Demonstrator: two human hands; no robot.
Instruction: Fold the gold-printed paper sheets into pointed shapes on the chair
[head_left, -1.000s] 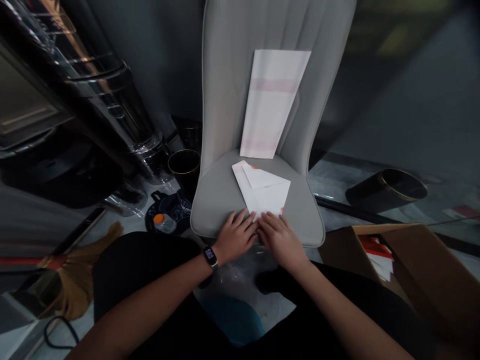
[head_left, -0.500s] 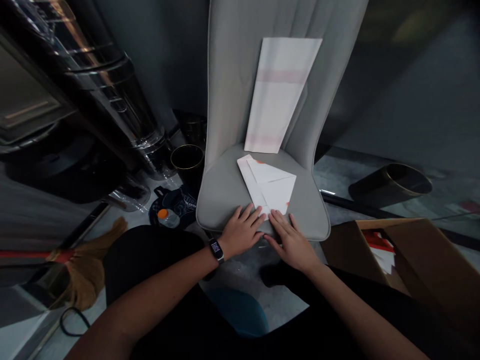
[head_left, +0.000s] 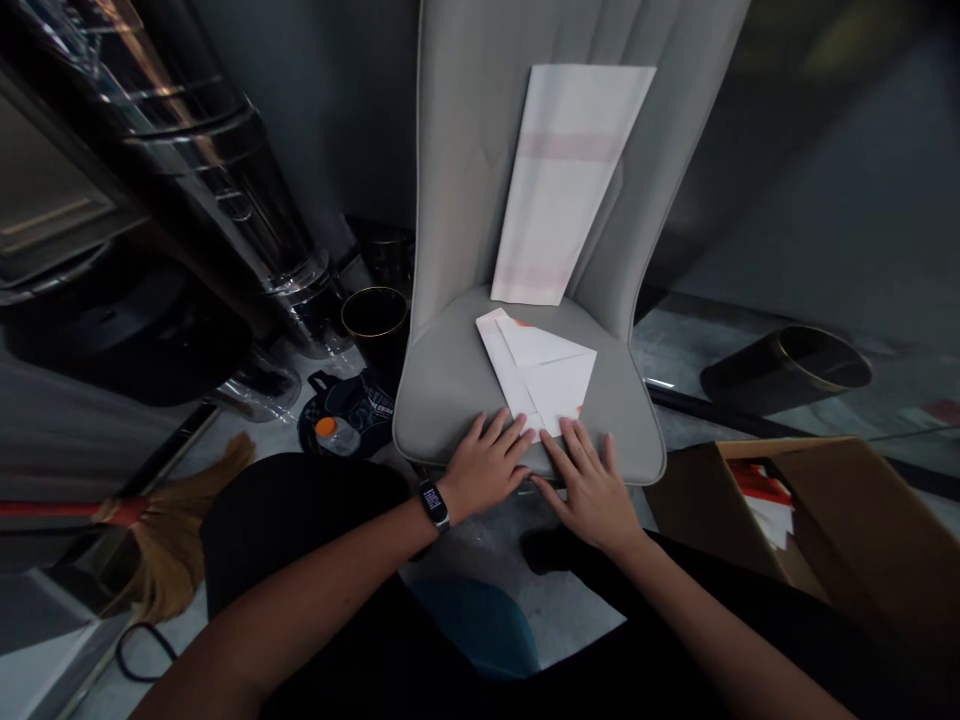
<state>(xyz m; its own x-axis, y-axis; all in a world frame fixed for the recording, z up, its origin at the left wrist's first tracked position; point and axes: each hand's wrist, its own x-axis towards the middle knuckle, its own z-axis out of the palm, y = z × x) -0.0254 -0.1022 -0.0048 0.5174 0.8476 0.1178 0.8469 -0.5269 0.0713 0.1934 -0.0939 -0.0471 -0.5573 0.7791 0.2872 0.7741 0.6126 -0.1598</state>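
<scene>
As the left hand (head_left: 487, 465) and right hand (head_left: 590, 490) lie open, grips empty, they touch folded white paper (head_left: 536, 370) on a grey padded chair seat (head_left: 442, 390).

Black smartwatch (head_left: 433, 505), black clothing (head_left: 300, 520)

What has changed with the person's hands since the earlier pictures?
The right hand has moved outward, off the folded white paper, its fingers now spread on the grey chair seat. The left hand has barely moved. Nothing was taken hold of. The paper and the long backrest sheet stayed put.
</scene>
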